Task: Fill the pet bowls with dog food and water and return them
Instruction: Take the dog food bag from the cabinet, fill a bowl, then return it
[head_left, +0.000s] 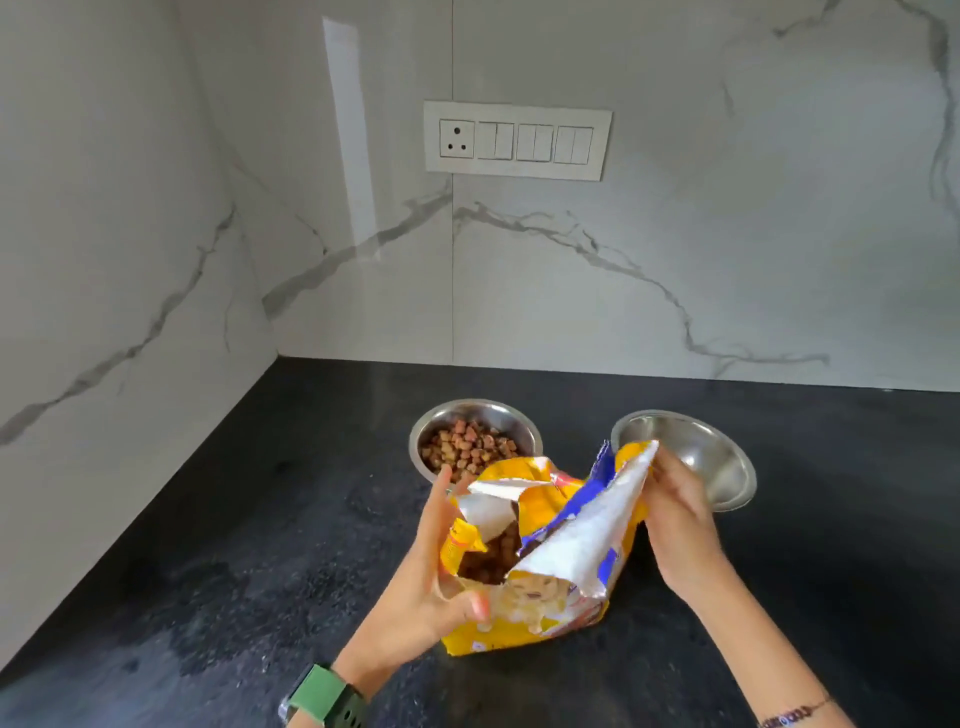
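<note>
Your left hand (426, 582) grips the yellow dog food bag (545, 566) at lower centre; your right hand (675, 525) pinches its torn flap, blocking the empty steel bowl (711, 457). Behind, the kibble-filled bowl (475, 441) sits on the black countertop (234, 545).

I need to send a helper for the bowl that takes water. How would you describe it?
On the black counter below the switch panel sit two steel bowls. Take the empty bowl on the right; the other bowl holds brown kibble.
</note>
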